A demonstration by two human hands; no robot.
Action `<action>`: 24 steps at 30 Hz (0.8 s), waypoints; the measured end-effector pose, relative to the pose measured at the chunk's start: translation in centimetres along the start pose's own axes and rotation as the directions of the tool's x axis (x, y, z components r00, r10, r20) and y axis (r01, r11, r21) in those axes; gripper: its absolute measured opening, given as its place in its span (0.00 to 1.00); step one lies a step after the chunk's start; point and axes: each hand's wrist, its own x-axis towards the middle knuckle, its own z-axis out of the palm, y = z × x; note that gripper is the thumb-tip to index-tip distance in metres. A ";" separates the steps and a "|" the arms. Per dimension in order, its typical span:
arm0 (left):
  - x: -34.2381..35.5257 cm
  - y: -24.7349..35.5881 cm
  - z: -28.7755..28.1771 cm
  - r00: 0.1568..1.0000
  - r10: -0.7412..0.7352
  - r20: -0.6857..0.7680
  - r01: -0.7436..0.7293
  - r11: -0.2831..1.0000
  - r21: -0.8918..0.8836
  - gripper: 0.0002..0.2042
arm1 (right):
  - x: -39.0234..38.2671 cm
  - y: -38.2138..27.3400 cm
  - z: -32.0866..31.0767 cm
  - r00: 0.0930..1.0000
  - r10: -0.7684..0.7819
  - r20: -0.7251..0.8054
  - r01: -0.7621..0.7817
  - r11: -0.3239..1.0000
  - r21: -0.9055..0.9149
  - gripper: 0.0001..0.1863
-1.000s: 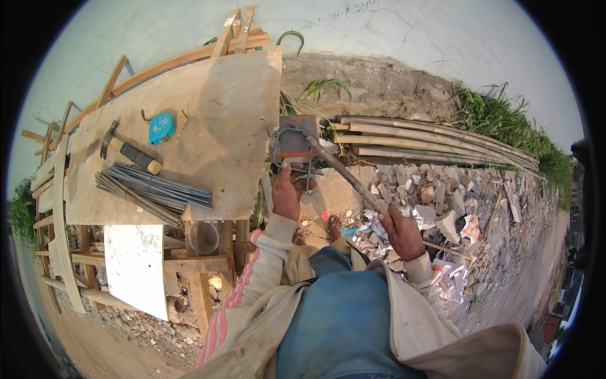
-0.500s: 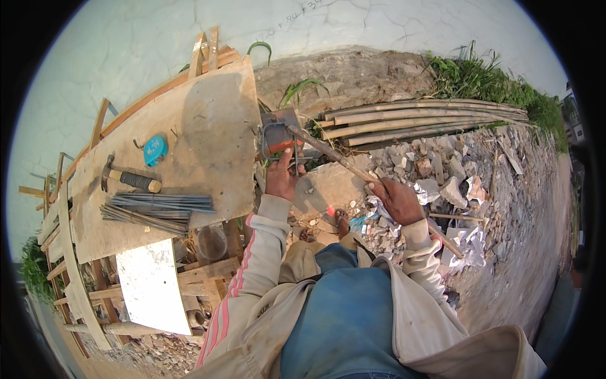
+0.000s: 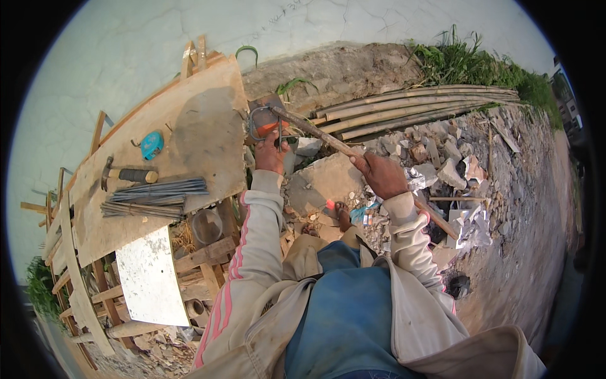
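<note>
At the right end of a plywood-topped bench (image 3: 214, 145), my left hand (image 3: 270, 153) is closed round a bent steel rod (image 3: 254, 120) shaped like a squared loop. The rod lies against a rusty, orange-marked metal block (image 3: 270, 102). My right hand (image 3: 380, 175) grips a long brown bar (image 3: 319, 132), which slants down to the right past my forearm. The bar's far tip meets the block beside the loop; the exact contact is too small to tell.
On the bench lie a blue tape measure (image 3: 152, 145), a claw hammer (image 3: 129, 175) and a bundle of steel rods (image 3: 154, 197). A white board (image 3: 151, 275) leans below. Bamboo poles (image 3: 410, 107) and rubble (image 3: 449, 172) spread at right, under a pale wall (image 3: 158, 57).
My right hand has moved forward and left with the bar, swinging its near part slightly forward. My left hand stays on the bent rod. The whole view has shifted a little.
</note>
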 end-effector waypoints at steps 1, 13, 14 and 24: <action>0.0 0.0 -0.1 1.000 0.014 0.026 -0.014 1.000 0.006 0.04 | -0.1 -0.1 0.0 1.000 -0.003 -0.019 0.003 1.000 -0.008 0.32; -0.9 0.7 0.7 0.999 -0.010 -0.030 0.012 0.998 0.066 0.11 | -0.3 -0.7 -0.5 0.998 0.022 0.067 -0.025 0.999 0.040 0.26; -1.1 0.8 0.9 0.999 -0.033 -0.027 0.035 0.998 0.057 0.12 | 0.0 -0.6 -0.8 0.995 0.024 0.093 -0.027 0.999 0.038 0.26; -1.8 2.2 0.7 0.979 -0.111 -0.169 0.120 0.992 0.042 0.18 | 3.0 2.5 -0.9 0.973 -0.031 0.228 -0.021 0.975 0.219 0.22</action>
